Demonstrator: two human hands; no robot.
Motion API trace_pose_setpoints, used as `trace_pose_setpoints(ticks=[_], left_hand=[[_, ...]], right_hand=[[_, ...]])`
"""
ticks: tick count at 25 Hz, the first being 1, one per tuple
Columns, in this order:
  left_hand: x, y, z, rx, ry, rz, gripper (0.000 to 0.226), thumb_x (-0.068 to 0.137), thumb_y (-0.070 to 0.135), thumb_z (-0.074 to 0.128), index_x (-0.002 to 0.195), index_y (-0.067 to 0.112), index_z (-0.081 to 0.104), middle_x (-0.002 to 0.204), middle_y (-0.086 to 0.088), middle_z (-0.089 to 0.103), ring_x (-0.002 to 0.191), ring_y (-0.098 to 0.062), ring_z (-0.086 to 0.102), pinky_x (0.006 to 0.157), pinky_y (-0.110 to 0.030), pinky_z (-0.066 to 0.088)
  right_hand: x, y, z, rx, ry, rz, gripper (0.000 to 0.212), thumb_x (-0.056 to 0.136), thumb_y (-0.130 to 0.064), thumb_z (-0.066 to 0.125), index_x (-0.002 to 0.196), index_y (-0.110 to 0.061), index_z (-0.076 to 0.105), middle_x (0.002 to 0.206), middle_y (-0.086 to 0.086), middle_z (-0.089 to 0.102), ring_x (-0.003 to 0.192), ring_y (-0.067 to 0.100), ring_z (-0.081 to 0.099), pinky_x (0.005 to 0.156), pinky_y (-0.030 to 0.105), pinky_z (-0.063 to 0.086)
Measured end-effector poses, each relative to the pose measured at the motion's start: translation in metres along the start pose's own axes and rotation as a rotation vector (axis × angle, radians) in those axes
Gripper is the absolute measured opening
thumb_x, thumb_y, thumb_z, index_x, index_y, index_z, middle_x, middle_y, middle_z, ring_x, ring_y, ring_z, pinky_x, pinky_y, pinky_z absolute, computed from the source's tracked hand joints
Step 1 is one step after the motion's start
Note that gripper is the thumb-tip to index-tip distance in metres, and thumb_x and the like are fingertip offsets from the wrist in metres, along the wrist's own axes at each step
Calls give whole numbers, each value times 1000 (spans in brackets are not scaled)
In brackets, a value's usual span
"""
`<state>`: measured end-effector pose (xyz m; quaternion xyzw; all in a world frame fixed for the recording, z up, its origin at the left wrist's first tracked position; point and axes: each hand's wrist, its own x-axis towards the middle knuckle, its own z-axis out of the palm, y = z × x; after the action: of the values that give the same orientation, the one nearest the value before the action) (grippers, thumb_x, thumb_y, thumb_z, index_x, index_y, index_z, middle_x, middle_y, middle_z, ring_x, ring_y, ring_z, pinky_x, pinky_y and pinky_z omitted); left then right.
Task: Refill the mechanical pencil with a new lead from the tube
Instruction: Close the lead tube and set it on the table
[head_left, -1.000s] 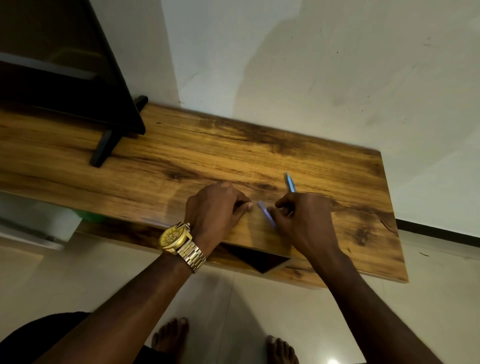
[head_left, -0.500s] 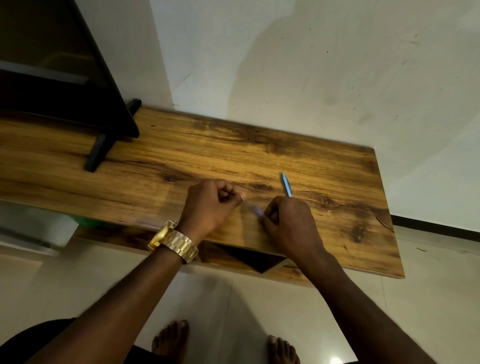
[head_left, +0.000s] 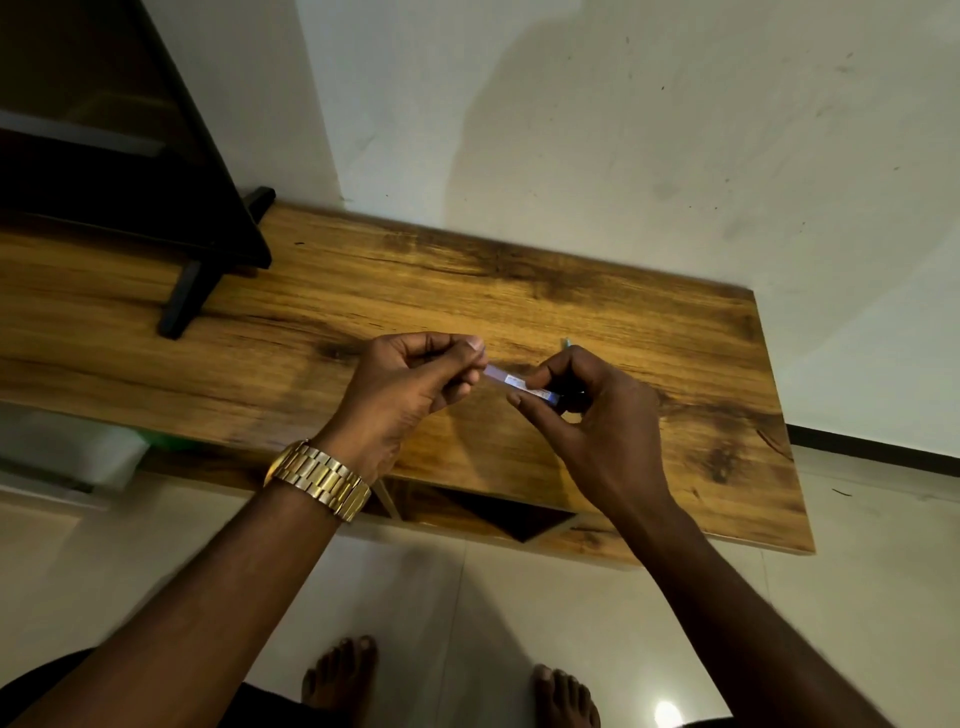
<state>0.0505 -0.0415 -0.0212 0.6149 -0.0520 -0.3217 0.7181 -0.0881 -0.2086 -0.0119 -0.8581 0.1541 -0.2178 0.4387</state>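
Observation:
A small pale-blue lead tube (head_left: 514, 382) is held above the wooden tabletop (head_left: 649, 332) between both hands. My left hand (head_left: 410, 395), with a gold watch on its wrist, pinches the tube's left end between thumb and forefinger. My right hand (head_left: 592, 415) grips the tube's right end with its fingertips. Only the tip of the blue mechanical pencil (head_left: 564, 342) shows, just beyond my right hand; the rest of it is hidden behind that hand, and I cannot tell whether it lies on the table or is held.
A black screen on a black stand (head_left: 192, 296) occupies the table's left part. A white wall (head_left: 623, 130) runs behind the table. The table's right edge ends near a tiled floor (head_left: 883, 571). My bare feet (head_left: 343, 675) are on the tiles below.
Both hands have risen from the tabletop and now hold the lead tube between them. The pencil tip is now mostly covered by my right hand.

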Motion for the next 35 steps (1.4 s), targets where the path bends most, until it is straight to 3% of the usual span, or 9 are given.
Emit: trace_pose_setpoints(ticks=[9,15,18,26,32,35], left_hand=[[-4,0,5,23,52,-17,14,88,21,87,100,14,86,93,-5,86,79,-6,79,69,-16,62],[-6,0,9,37,66,-20,18,91,19,84,107,10,84,90,-2,85,78,-5,78,70,-16,62],[-6,2,7,40,57,-23,20,89,19,85,107,10,84,94,-4,85,80,-6,79,70,-16,62],[-5,4,3,36,5,-73,5,89,21,85,89,17,88,87,-4,85,78,-6,79,70,-16,62],[-8,2,2,146,-125,-70,21,88,27,86,102,11,86,98,-8,85,84,-9,77,75,-20,63],[-6,4,2,92,-42,-51,23,85,28,87,100,11,85,95,-6,85,81,-6,77,71,-16,62]], right_hand=[[-2,3,2,0,102,-28,13,91,-19,91,101,-18,83,97,-13,82,87,3,79,76,13,61],[-2,3,2,7,130,-72,12,90,-17,93,97,-13,84,93,-7,83,84,3,80,76,12,60],[-1,4,1,17,134,-75,11,89,-17,93,96,-14,85,92,-14,81,87,1,80,74,7,57],[0,6,-1,42,111,-80,11,89,-18,93,93,-12,85,91,-21,78,87,-2,80,72,5,55],[2,12,-3,26,112,-49,11,90,-20,92,95,-14,86,93,-13,83,84,2,81,72,16,63],[7,15,-11,21,102,-35,11,91,-20,92,98,-15,85,95,-10,83,85,4,81,73,22,66]])
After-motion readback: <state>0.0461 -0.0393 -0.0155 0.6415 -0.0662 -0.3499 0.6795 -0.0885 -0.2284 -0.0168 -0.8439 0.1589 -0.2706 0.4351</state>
